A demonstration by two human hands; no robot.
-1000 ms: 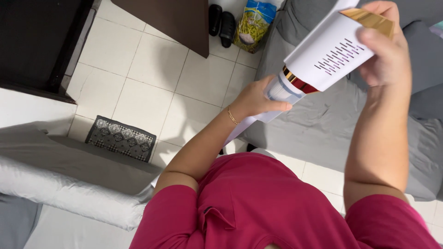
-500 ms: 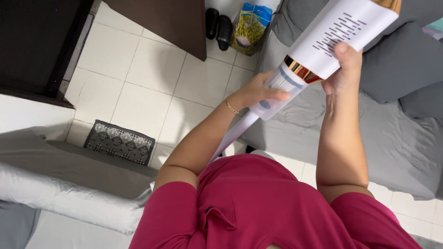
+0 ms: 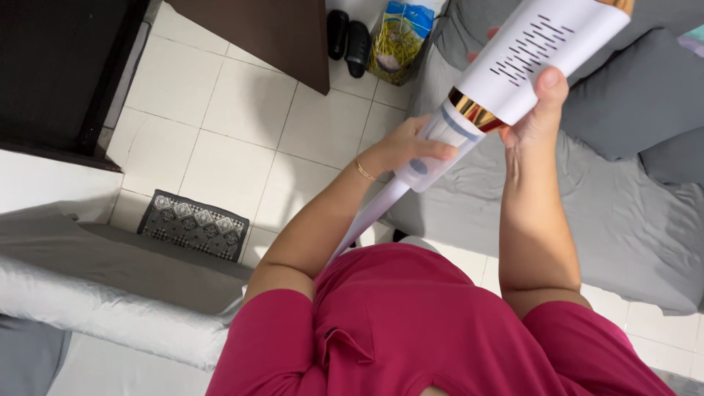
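Observation:
I hold a white handheld cleaning device (image 3: 539, 48) slanting up to the right in front of my chest. It has a wide white body with dark vent slots, a gold ring (image 3: 475, 111) and a clear lower section that tapers into a thin white handle (image 3: 370, 216). My left hand (image 3: 411, 150) wraps the clear section just below the ring, a thin bracelet on its wrist. My right hand (image 3: 539, 110) grips the white body just above the ring, thumb on top. My pink shirt (image 3: 425, 323) fills the bottom of the view.
A grey-covered sofa or bed (image 3: 623, 213) lies to the right. On the white tiled floor (image 3: 242, 125) are a patterned mat (image 3: 192, 224), black shoes (image 3: 348, 33) and a yellow-and-blue bag (image 3: 400, 40). Dark furniture (image 3: 59, 73) stands upper left, a white-and-grey mattress (image 3: 95, 293) lower left.
The device has swung up and to the right. My right hand has slid from the far gold end down to just above the gold ring. My left hand keeps its hold.

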